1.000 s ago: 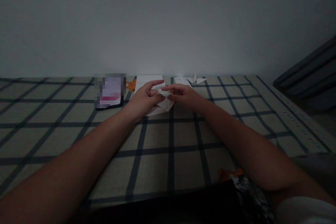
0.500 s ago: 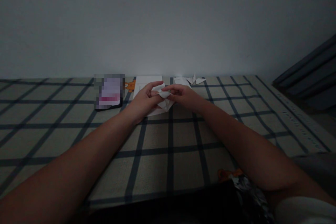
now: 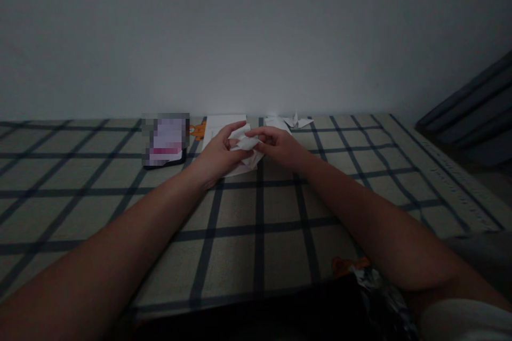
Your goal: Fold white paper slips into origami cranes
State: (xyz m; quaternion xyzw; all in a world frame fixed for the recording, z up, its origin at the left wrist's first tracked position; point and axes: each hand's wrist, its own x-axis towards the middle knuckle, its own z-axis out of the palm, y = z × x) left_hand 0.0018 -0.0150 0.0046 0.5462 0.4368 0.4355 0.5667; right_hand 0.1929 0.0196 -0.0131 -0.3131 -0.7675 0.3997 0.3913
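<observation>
A piece of folded white paper (image 3: 248,144) is held between my two hands above the checked cloth. My left hand (image 3: 220,152) grips its left side, thumb in front and fingers behind. From the right, my right hand (image 3: 278,146) pinches the paper's upper right part between thumb and forefinger. The folds are partly hidden by my fingers. Beneath and behind my left hand lies a flat white sheet (image 3: 226,120). Past my right hand is another white paper (image 3: 278,123), and beside it a folded paper crane (image 3: 296,120) with wings spread.
A phone (image 3: 167,138) with a lit, blurred screen lies on the left of the checked cloth (image 3: 236,256). An orange bear print (image 3: 198,130) shows beside it. A pale wall (image 3: 256,37) rises behind. Dark folded fabric (image 3: 476,112) hangs at the right.
The folded paper has shifted slightly in my fingers, and its upper flap now shows broader and tilted. My hands stay in nearly the same place.
</observation>
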